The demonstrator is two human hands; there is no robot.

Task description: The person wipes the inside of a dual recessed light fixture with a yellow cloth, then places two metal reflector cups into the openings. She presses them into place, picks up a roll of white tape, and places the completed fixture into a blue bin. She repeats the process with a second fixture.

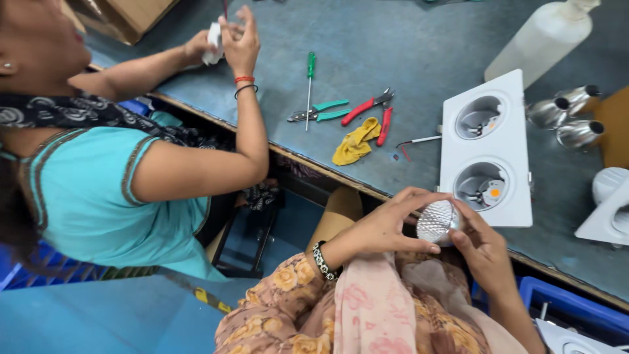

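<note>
My left hand [386,226] and my right hand [483,248] both grip a small silver faceted reflector cup [435,221], held over my lap at the table's front edge. Just beyond it lies a white two-socket lamp housing [515,157] on the grey table [406,39]; its near socket shows an orange dot inside.
A co-worker in a teal top sits at left, with hands [229,39] raised around a small white part. On the table lie a green screwdriver [310,78], green-handled pliers [322,111], red-handled pliers [370,108], a yellow rag [356,143], several silver reflectors [567,115], a white bottle [544,39]. Blue crates stand below.
</note>
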